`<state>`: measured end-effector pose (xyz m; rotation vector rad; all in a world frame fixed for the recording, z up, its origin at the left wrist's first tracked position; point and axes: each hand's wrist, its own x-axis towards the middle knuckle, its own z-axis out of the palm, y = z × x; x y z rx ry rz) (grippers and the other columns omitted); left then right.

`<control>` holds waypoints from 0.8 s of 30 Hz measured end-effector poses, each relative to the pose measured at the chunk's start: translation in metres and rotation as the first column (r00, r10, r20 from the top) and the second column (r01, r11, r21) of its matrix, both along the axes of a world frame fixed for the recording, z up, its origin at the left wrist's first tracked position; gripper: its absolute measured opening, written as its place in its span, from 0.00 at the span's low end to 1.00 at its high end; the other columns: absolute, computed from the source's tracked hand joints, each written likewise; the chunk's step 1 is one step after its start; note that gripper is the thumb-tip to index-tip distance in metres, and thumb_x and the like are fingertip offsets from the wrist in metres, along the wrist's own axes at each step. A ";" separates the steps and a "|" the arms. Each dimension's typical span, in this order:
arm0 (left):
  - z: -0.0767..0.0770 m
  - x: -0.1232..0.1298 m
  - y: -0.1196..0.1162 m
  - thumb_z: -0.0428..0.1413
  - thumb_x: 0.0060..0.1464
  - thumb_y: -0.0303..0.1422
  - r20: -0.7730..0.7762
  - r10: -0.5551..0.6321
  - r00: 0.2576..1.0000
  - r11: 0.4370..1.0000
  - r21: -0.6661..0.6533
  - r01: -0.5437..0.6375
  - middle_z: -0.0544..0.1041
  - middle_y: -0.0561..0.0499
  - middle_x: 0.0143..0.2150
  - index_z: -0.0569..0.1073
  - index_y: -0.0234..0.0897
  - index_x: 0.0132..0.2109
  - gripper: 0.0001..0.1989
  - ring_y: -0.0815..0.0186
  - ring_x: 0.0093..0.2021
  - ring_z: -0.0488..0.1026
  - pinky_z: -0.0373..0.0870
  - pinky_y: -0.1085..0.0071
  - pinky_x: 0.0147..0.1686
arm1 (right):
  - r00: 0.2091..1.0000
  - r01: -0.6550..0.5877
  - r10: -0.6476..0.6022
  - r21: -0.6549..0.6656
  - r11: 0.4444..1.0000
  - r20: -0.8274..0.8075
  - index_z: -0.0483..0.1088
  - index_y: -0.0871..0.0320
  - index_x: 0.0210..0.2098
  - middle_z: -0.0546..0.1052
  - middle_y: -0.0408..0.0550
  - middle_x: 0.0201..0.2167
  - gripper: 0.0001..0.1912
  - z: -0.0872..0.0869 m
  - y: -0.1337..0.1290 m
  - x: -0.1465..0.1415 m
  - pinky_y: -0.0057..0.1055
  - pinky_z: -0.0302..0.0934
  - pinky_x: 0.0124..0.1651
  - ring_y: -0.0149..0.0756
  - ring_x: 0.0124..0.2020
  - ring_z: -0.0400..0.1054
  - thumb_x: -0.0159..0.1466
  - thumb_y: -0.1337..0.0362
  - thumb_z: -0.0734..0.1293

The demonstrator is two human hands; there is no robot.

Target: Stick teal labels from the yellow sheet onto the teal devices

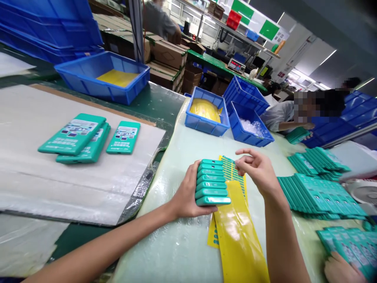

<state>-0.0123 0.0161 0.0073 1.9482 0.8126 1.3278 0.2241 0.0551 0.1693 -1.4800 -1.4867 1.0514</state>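
Observation:
My left hand [188, 192] grips a stack of several teal slab-shaped devices [211, 182] that look like power banks, their narrow ends facing me. Small dark port openings show on the upper ones. To the right of the stack, my right hand [255, 167] hovers above a yellow sheet of narrow teal stickers [234, 173]. Its thumb and index finger are pinched together; anything between them is too small to make out. A plain yellow strip [238, 236] lies over part of the sticker sheet, below the stack.
On the left board [26, 157] lie a few teal devices [78, 135]. Blue bins [129, 94] stand behind, one with yellow contents [205, 110], another with clear plastic [250, 125]. Rows of teal devices [321, 194] line the right; another person's hand [341, 269] touches some there.

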 end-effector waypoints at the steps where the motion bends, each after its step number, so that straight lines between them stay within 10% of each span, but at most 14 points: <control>1: 0.000 0.000 0.000 0.76 0.54 0.60 0.009 -0.003 1.000 1.000 -0.002 0.003 0.58 0.28 0.80 0.37 0.44 0.87 0.74 0.28 0.81 0.60 0.62 0.28 0.79 | 0.999 -0.036 0.037 0.019 0.999 -0.020 0.74 0.60 0.47 0.76 0.40 0.24 0.25 0.009 0.000 -0.013 0.29 0.62 0.30 0.32 0.24 0.68 0.55 0.55 0.80; 7: 0.006 0.001 -0.002 0.75 0.55 0.61 0.028 -0.003 1.000 1.000 -0.011 0.003 0.59 0.30 0.79 0.38 0.46 0.87 0.72 0.29 0.80 0.61 0.65 0.30 0.78 | 0.967 -0.255 0.254 0.032 0.966 0.025 0.71 0.59 0.39 0.74 0.41 0.29 0.15 0.021 0.002 -0.051 0.26 0.60 0.30 0.28 0.28 0.66 0.59 0.60 0.77; 24: 0.010 0.000 -0.002 0.77 0.51 0.61 0.004 -0.017 1.000 0.996 -0.082 0.017 0.58 0.29 0.78 0.38 0.44 0.85 0.74 0.27 0.80 0.60 0.63 0.28 0.79 | 0.948 -0.318 0.317 -0.059 0.946 -0.023 0.69 0.57 0.39 0.71 0.37 0.25 0.15 0.024 0.010 -0.061 0.23 0.54 0.28 0.26 0.25 0.63 0.54 0.67 0.75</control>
